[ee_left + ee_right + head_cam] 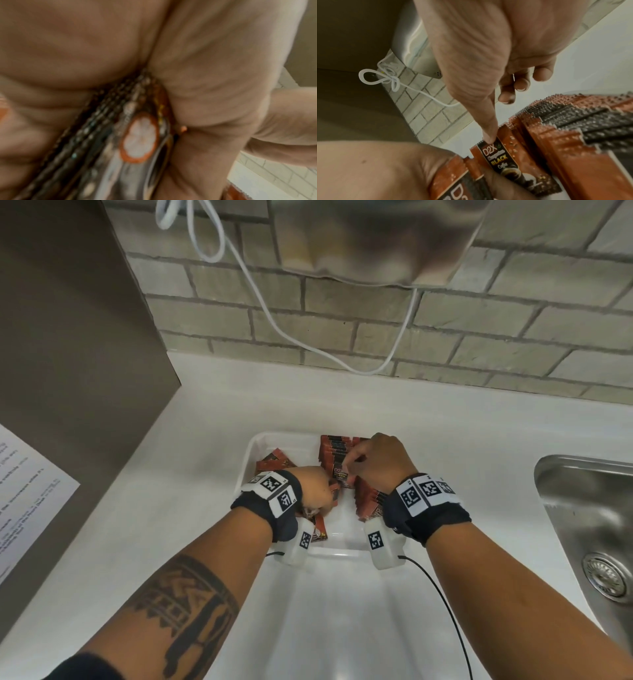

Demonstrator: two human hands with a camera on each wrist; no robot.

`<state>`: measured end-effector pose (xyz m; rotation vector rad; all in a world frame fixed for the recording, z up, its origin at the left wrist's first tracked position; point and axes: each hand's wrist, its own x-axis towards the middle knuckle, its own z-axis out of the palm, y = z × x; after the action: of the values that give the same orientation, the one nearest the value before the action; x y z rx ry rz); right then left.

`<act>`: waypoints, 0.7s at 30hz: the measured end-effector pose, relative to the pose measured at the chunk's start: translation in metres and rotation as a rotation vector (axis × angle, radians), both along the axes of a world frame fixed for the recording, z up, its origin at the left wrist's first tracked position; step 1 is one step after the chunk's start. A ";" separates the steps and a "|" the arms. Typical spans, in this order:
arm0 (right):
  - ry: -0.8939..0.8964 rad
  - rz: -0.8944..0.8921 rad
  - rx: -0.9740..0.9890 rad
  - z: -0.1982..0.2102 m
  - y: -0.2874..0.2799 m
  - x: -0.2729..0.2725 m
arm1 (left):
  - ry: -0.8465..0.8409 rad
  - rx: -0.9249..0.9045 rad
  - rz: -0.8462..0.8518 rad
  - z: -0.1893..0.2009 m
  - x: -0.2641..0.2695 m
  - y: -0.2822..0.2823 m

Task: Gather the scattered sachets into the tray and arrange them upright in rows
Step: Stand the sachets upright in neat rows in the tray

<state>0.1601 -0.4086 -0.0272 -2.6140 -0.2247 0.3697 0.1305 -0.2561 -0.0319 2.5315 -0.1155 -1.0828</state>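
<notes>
Forearms extend from the lower edge of the head view over a smooth white desk (pixel 191 412); each wrist carries a black band with white square-coded marker blocks; the left forearm bears a dark geometric tattoo. Both hands work inside a shallow white rectangular plastic tray (pixel 253 445) standing on the desk.

Left hand (pixel 313 487): clenched around a bundle of red-brown and black foil coffee sachets (pixel 137 135); the left wrist view shows their serrated edges pressed between thumb base and palm, though that view is blurred; the bundle sits low in the left half of the tray.

Right hand (pixel 380 460): thumb and index finger pinch the top edge of a single sachet labelled "D2X BLACK Coffee" (pixel 503 159); the remaining fingers (pixel 541 74) are loosely curled above it; this sachet stands between the left-hand bundle and an upright row of matching sachets (pixel 573 121) packed along the right side of the tray.

Loose sachets (pixel 275 462) lie flat in the far-left corner of the tray; further upright sachets (pixel 335 448) stand at the far edge.

Surroundings: a stainless steel sink (pixel 589 525) lies to the right; a grey brick wall (pixel 445 330) with a looped white cable (pixel 263 306) rises behind; a printed sheet of paper (pixel 24 491) lies at the left.
</notes>
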 end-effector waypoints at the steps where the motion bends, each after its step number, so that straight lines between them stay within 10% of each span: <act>1: 0.003 0.007 -0.011 -0.001 0.000 0.001 | 0.006 0.004 -0.002 0.001 0.002 -0.001; 21: -0.002 0.019 0.024 -0.008 -0.007 0.011 | 0.020 -0.004 -0.010 0.004 0.010 0.002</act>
<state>0.1715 -0.4154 -0.0347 -2.5900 -0.2534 0.3686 0.1404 -0.2542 -0.0284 2.5191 -0.1253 -1.1102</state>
